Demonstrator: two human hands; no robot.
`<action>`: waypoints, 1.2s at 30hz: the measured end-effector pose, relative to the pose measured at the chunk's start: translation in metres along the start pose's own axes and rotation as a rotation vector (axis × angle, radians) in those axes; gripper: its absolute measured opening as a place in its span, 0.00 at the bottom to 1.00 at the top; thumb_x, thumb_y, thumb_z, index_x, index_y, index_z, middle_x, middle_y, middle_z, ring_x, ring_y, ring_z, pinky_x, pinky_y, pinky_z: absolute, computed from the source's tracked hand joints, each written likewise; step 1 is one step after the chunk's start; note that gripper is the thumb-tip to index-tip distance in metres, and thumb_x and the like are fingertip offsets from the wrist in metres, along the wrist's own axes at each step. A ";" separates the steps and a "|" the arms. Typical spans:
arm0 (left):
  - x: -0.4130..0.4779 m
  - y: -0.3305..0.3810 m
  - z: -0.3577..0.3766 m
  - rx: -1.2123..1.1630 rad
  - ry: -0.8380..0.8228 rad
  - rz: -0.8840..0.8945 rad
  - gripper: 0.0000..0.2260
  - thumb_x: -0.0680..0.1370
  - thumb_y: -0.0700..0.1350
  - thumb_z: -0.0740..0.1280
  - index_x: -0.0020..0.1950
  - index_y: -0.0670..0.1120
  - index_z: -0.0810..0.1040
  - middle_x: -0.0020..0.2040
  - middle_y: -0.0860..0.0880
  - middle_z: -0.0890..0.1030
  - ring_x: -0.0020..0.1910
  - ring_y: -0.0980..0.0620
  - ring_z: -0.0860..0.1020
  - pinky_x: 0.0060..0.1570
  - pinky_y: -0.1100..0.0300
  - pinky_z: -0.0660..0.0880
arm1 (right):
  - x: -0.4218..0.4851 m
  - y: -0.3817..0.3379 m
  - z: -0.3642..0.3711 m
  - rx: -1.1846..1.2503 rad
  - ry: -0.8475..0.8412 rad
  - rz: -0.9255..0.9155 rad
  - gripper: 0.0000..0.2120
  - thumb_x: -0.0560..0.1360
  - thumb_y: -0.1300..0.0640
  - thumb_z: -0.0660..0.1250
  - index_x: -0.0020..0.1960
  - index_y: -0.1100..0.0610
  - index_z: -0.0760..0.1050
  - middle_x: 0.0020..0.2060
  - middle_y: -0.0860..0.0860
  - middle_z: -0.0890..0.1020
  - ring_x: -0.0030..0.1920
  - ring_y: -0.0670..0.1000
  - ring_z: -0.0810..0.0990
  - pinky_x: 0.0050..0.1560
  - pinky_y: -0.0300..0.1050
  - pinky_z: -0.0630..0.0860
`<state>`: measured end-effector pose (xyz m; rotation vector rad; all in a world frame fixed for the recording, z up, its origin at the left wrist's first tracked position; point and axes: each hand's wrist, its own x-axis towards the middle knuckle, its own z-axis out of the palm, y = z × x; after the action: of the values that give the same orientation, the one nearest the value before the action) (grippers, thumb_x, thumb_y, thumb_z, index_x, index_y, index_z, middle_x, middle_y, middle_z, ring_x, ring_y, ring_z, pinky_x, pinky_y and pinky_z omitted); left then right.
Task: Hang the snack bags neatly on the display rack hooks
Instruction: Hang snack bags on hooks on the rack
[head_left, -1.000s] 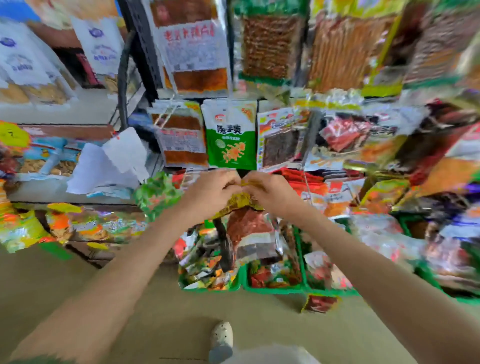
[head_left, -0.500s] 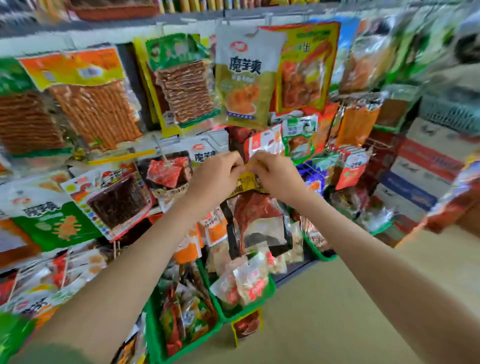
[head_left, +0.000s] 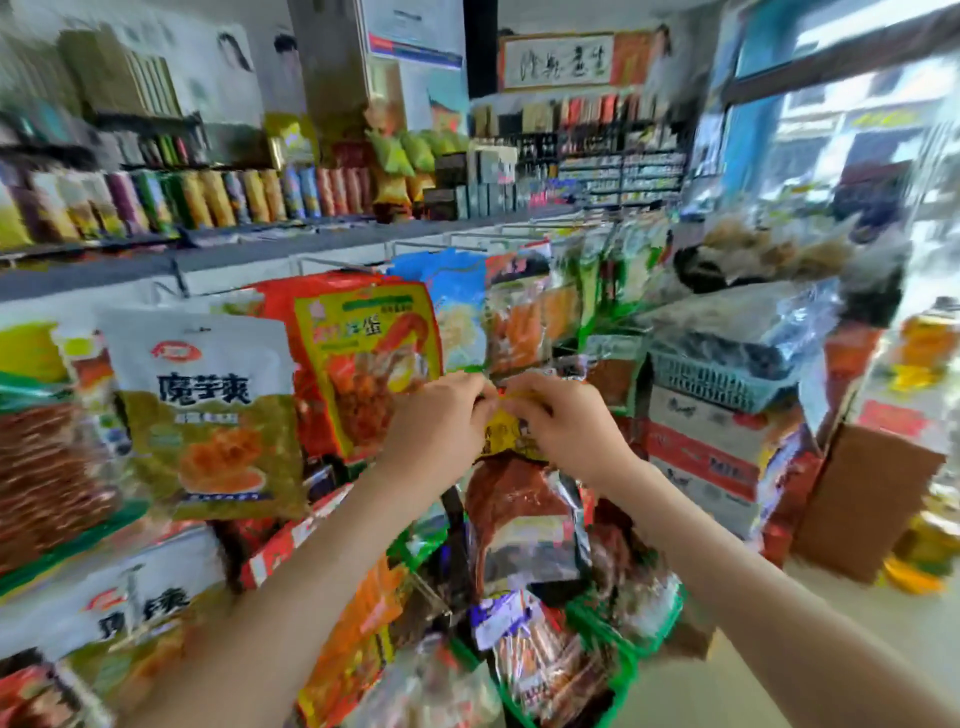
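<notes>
Yellow header (head_left: 506, 428) of the snack bag (head_left: 519, 519) was pinched from both sides. Left hand (head_left: 436, 421) and right hand (head_left: 566, 421) had fingers curled tight on its top edge, knuckles nearly touching. The bag hung free below them, in front of the display rack (head_left: 260, 254) and above the green basket (head_left: 631, 660). The hang hole and any hook were hidden by the fingers, so I could not tell whether it was seated.

Judgement: a light, limp film pouch with a firmer reddish-brown piece behind the clear window. Glossy, so probably slippery. The body would swing and twist if held low. Best hold is the flat header, either side of the hole, kept taut. A white-and-olive bag (head_left: 208, 410) hung well to the left.
</notes>
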<state>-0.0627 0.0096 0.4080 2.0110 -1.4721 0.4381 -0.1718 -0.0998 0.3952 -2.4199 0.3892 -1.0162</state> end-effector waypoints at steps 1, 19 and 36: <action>0.018 0.009 0.014 -0.004 0.008 0.007 0.07 0.79 0.47 0.62 0.50 0.47 0.79 0.48 0.49 0.79 0.48 0.48 0.77 0.45 0.53 0.72 | 0.009 0.020 -0.011 -0.012 0.012 0.006 0.07 0.77 0.58 0.63 0.51 0.58 0.78 0.31 0.50 0.79 0.32 0.50 0.76 0.37 0.46 0.72; 0.307 0.152 0.263 -0.047 0.092 -0.170 0.08 0.79 0.46 0.63 0.50 0.48 0.82 0.43 0.52 0.83 0.32 0.56 0.76 0.32 0.61 0.72 | 0.174 0.369 -0.194 0.315 -0.074 0.083 0.06 0.75 0.51 0.67 0.49 0.51 0.75 0.44 0.53 0.82 0.43 0.50 0.80 0.46 0.46 0.76; 0.488 0.103 0.353 -0.030 0.056 -0.328 0.07 0.78 0.43 0.65 0.52 0.46 0.82 0.49 0.51 0.82 0.47 0.56 0.77 0.46 0.65 0.69 | 0.423 0.564 -0.180 0.200 -0.111 0.021 0.31 0.78 0.62 0.59 0.75 0.50 0.47 0.69 0.55 0.67 0.42 0.50 0.76 0.36 0.44 0.73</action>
<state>-0.0285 -0.5992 0.4512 2.1467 -1.0808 0.3272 -0.0542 -0.8161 0.4526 -2.2748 0.2614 -0.8635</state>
